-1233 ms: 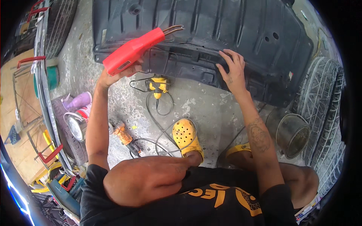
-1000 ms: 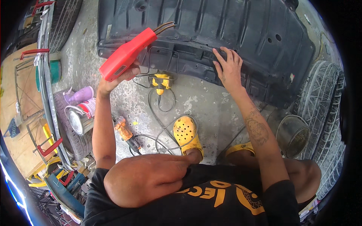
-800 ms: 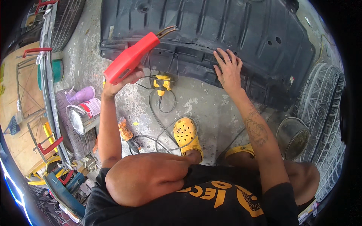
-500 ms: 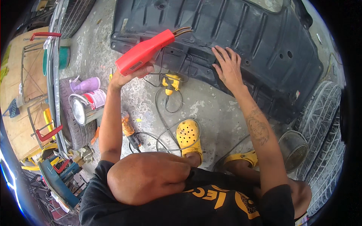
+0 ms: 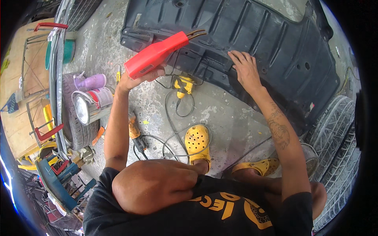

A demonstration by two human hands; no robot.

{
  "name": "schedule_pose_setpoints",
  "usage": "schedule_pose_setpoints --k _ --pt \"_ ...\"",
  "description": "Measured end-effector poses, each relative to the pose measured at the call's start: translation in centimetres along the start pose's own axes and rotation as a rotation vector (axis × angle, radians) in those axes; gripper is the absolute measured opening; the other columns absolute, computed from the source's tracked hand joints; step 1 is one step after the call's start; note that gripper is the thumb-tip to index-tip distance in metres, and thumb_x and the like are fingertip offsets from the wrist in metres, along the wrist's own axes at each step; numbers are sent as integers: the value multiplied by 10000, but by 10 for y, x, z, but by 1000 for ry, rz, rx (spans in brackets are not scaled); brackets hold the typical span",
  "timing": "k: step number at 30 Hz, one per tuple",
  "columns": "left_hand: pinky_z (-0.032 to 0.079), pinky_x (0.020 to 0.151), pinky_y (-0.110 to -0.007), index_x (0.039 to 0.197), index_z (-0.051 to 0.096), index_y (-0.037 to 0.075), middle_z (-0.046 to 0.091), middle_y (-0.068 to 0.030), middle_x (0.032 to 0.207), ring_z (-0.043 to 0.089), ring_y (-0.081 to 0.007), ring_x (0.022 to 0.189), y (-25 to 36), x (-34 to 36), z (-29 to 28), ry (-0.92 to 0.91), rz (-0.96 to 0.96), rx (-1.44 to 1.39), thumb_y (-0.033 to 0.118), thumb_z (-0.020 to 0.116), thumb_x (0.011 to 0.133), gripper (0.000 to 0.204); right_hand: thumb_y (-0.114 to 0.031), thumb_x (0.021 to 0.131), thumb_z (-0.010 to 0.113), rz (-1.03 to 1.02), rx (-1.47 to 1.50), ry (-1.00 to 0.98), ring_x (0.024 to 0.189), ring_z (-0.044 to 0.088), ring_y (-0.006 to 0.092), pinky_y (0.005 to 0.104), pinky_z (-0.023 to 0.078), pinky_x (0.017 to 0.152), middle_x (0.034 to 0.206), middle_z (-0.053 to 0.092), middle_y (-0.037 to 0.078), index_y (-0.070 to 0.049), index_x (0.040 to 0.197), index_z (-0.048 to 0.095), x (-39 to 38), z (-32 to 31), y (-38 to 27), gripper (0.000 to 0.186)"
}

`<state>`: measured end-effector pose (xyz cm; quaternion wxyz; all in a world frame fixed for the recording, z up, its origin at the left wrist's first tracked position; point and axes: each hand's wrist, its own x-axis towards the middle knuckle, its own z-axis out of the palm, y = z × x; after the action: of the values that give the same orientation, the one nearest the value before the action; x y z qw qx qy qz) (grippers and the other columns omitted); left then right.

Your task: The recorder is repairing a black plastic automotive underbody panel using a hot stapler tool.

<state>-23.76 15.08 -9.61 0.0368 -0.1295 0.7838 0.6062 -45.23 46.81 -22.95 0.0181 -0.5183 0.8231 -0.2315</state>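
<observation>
A large black plastic car underbody panel [image 5: 275, 35] lies on the concrete floor ahead of me. My left hand [image 5: 136, 78] grips a red pistol-shaped plastic-welding tool [image 5: 157, 54], whose two metal prongs point at the panel's near edge. My right hand [image 5: 246, 69] lies flat on the panel, fingers spread, a little to the right of the prongs. The tool's black cable runs down over the floor toward my feet in yellow clogs [image 5: 197, 143].
A yellow power tool [image 5: 184, 84] lies on the floor below the panel edge. Left of me are a tyre [image 5: 76, 118] with a tin can [image 5: 92, 104] and purple bottle [image 5: 92, 82], clamps and a blue toolbox [image 5: 59, 181]. Another tyre [image 5: 338, 145] stands at right.
The red tool has moved up and right, its prongs now closer to the panel edge. My right hand has stayed flat on the panel. My view has shifted.
</observation>
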Motion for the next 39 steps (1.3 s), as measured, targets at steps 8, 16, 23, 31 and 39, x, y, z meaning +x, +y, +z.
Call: schedule_pose_setpoints --k 8,16,23,31,39 --pt "460 556 -242 1080 678 47 679 -14 829 594 -69 674 0 -16 -1 62 -9 19 76 785 854 252 13 829 663 60 -91 -238 1231 470 273 416 381 1030 1380 503 65 -98 1453 500 21 -14 -12 655" --pt "451 554 -244 1064 667 32 682 -28 838 594 -76 671 8 -20 0 41 -35 -70 51 768 859 229 45 797 663 2 -58 -170 1221 473 267 408 387 1008 1387 494 42 -97 1453 499 18 -14 -9 692" --pt "479 588 -250 1059 670 17 708 -54 886 637 -97 730 7 -22 0 88 -6 -72 50 778 857 231 68 785 616 23 -66 -105 1269 466 279 435 379 1054 1398 490 77 -60 1450 480 7 -10 -12 691" --pt "547 787 -305 1086 663 13 707 -56 941 689 -153 869 10 -54 -23 287 7 1 46 785 843 274 -141 904 636 42 127 -103 1461 293 373 587 249 1184 1541 362 187 -9 1460 425 -19 -2 -81 609" --pt "514 725 -333 1086 628 35 675 -65 886 670 -179 811 -2 -90 -14 729 51 153 165 640 950 189 37 777 674 68 76 -414 1488 244 375 686 289 1143 1577 331 141 -130 1499 422 -42 -26 -57 783"
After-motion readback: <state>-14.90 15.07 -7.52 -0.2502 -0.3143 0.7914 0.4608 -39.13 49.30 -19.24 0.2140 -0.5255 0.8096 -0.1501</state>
